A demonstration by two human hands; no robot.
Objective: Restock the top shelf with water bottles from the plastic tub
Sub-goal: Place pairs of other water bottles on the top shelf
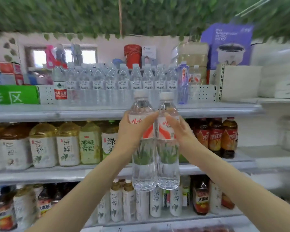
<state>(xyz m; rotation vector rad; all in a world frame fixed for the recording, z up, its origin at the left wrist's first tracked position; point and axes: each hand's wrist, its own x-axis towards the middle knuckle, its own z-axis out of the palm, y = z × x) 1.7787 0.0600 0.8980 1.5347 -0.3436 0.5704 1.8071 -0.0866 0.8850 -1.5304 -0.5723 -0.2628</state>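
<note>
Here, left hand [134, 131] gripping left bottle [143, 166], right hand [180, 131] gripping right bottle [168, 166], fingers [170, 117] partly hidden.

Glossy clear plastic bottles [155, 148] (paper-look labels [148, 129]).

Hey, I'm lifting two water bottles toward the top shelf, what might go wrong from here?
The grey top shelf looks packed with a row of small clear bottles; pushing in may topple them. The left hand and right hand hold touching clear plastic red-labelled water bottles mid-body; a bump could loosen either grip.
</note>
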